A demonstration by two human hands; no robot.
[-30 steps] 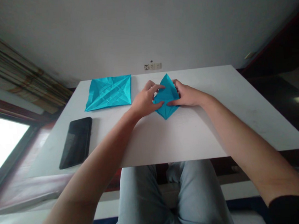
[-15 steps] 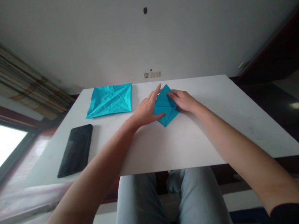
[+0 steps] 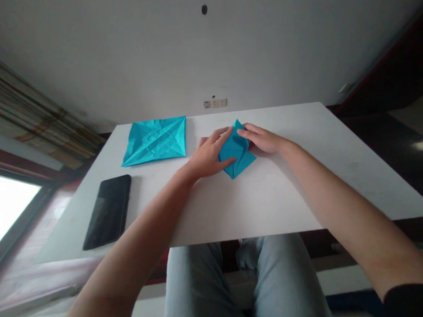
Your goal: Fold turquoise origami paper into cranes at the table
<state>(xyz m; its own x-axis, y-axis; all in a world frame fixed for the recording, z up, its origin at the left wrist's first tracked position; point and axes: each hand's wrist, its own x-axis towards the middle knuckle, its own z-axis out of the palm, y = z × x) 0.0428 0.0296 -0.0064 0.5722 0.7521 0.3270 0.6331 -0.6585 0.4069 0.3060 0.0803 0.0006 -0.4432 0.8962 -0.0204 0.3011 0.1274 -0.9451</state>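
A folded blue sheet of paper [image 3: 228, 150], roughly diamond-shaped with crease lines across it, lies on the white table between my hands. My left hand [image 3: 212, 154] rests along its left side, thumb and index finger spread apart on the paper's face. With thumb on top and fingers behind, my right hand [image 3: 262, 138] pinches the upper right edge of the paper. That edge is lifted a little, and a lower flap sticks out to the right beneath it. The fingertips behind the paper are hidden.
A second blue sheet [image 3: 156, 142], crumpled with many creases, lies at the table's back left. Nearer the front left edge is a black phone-like slab [image 3: 107, 212]. The white table [image 3: 232, 214] ends just before my knees; a wall with sockets [image 3: 215, 103] stands behind it.
My left index finger has come down onto the paper's upper part. My right hand has shifted slightly right, and the paper's right edge now bends up more.
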